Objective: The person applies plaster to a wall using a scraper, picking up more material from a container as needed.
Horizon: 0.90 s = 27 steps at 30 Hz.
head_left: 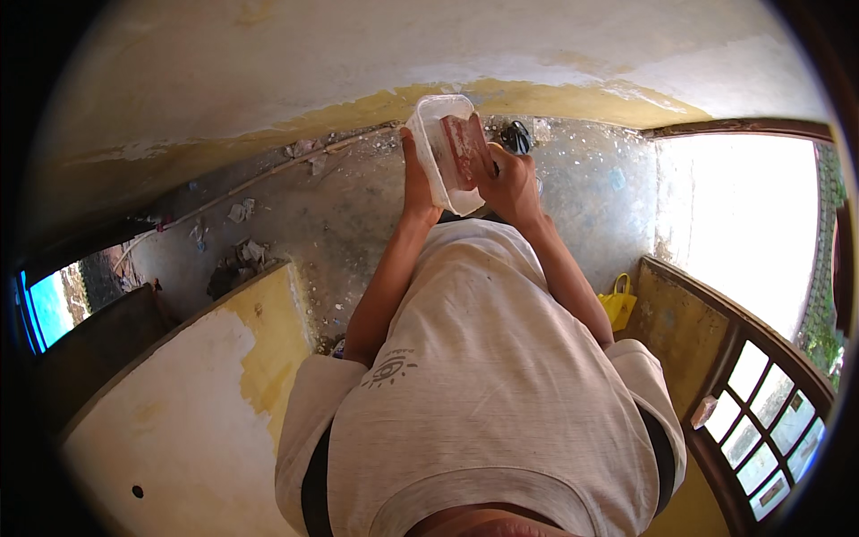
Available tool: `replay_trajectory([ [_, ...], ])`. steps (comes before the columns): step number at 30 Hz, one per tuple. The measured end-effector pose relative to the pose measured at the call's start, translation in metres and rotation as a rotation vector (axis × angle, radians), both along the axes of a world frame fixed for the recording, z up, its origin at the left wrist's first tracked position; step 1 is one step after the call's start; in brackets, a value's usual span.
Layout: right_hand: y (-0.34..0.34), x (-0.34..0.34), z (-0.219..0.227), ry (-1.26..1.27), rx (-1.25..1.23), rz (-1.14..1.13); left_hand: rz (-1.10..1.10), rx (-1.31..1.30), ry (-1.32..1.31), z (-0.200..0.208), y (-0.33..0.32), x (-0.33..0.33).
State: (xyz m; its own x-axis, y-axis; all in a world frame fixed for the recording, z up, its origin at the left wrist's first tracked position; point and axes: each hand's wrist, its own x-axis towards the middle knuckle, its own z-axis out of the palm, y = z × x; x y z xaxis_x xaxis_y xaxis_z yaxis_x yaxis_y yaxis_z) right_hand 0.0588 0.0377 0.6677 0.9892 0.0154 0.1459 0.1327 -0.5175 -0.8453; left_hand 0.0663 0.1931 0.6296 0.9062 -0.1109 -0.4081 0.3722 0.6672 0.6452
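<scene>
A pale T-shirt (pixel 483 358) with a dark printed motif on its chest fills the near view, and both bare forearms reach forward from its sleeves. Beyond it, the left hand (pixel 419 183) has its grip closed against the left side of a whitish plastic tub (pixel 465 202), which is held up above the floor, its mouth facing the camera. The right hand (pixel 512 185), at the tub's right side, has its grip drawn closed on a flat reddish-brown piece (pixel 463 148) smeared with white; this piece lies across the tub's mouth, and whether it touches the inside I cannot tell. Farther down is the grey floor (pixel 358 199), speckled with white bits. A yellow bag (pixel 617 307) stands on the right near a low wall, a black object (pixel 515 137) lies just past the right hand, and a long thin stick (pixel 268 167) runs along the left. Behind everything rises a wall (pixel 465 45) with peeling paint, and a bright doorway (pixel 738 215) opens at right.
</scene>
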Motion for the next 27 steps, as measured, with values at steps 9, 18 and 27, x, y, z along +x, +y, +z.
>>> replay_trajectory([
  [9, -0.009, 0.007, -0.001, -0.042, -0.004, -0.101, 0.048, -0.003, 0.01, 0.01, -0.001, -0.001],
  [18, -0.013, 0.009, -0.011, -0.029, 0.065, -0.133, -0.036, -0.031, 0.021, 0.013, -0.001, 0.0],
  [27, -0.01, 0.006, -0.013, -0.031, 0.004, -0.006, -0.042, -0.065, 0.019, 0.002, -0.001, 0.0],
])
